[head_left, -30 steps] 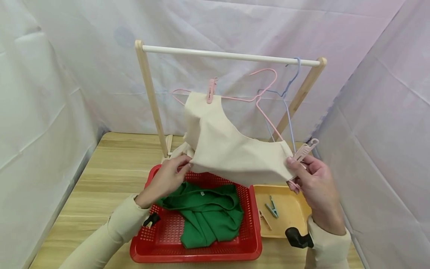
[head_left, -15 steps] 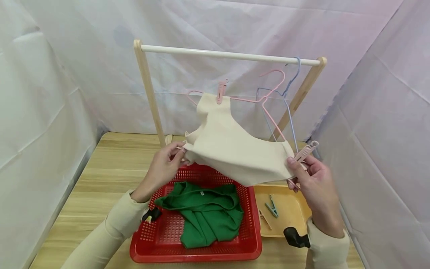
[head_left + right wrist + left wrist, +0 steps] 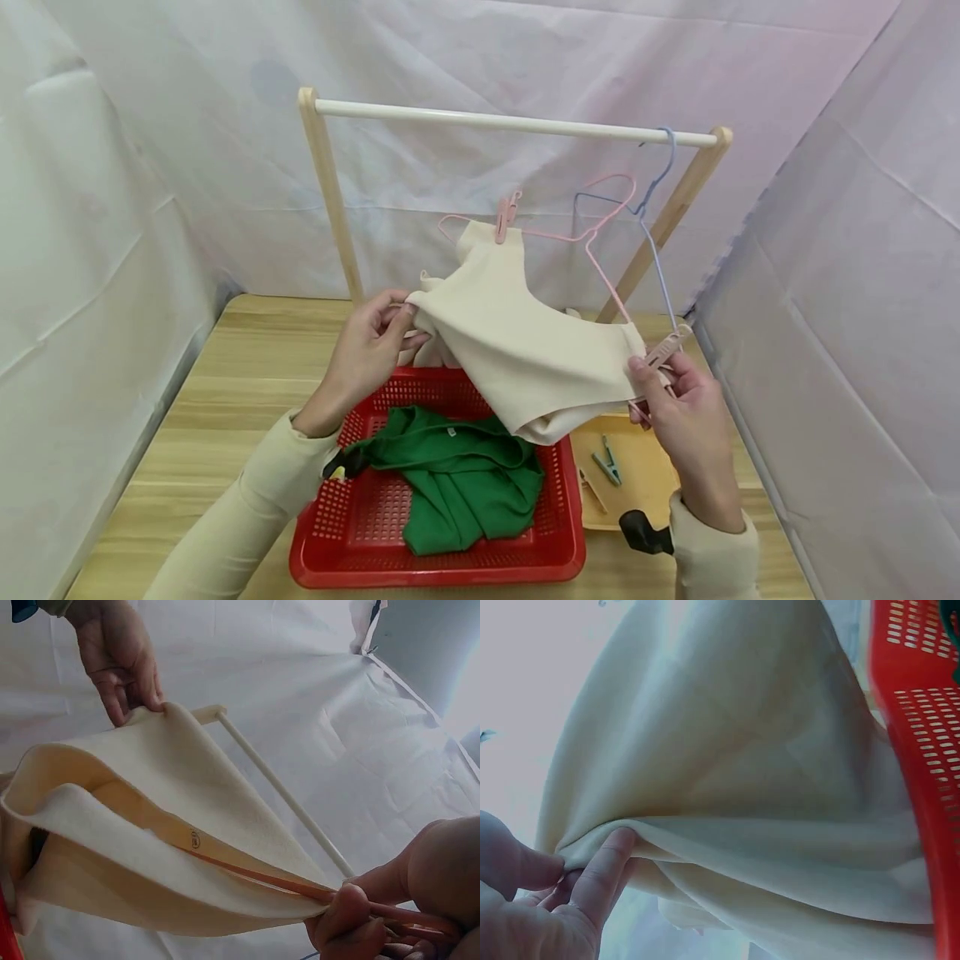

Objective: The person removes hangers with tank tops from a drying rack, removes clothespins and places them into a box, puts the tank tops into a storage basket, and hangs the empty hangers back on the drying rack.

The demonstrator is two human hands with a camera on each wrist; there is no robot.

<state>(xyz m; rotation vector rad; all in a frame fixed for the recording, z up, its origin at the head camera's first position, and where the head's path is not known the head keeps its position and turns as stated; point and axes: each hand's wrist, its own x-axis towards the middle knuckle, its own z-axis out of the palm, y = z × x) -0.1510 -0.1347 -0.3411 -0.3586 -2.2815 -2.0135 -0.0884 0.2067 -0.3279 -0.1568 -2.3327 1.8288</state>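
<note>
A cream sleeveless top (image 3: 517, 333) hangs tilted in the air on a pink hanger (image 3: 609, 283), above the red basket. At its far shoulder sits a pink clothespin (image 3: 502, 221); a second pink clothespin (image 3: 666, 348) is at the near right shoulder. My left hand (image 3: 366, 350) pinches the top's left side, and the left wrist view shows thumb and fingers (image 3: 604, 874) on a fold. With my right hand (image 3: 688, 421) I grip the right shoulder together with the hanger's end. In the right wrist view the garment's opening shows the hanger arm running inside.
Behind stands a wooden rack with a white rod (image 3: 480, 119), where a blue hanger (image 3: 660, 258) hangs at right. The red basket (image 3: 435, 575) holds a green garment (image 3: 472, 475). A yellow tray (image 3: 637, 508) beside it holds clothespins (image 3: 607, 462). White cloth walls surround the table.
My left hand has moved up, drawing the top's left side with it. The far shoulder and hanger hook have shifted right and lower. My right hand has moved slightly left.
</note>
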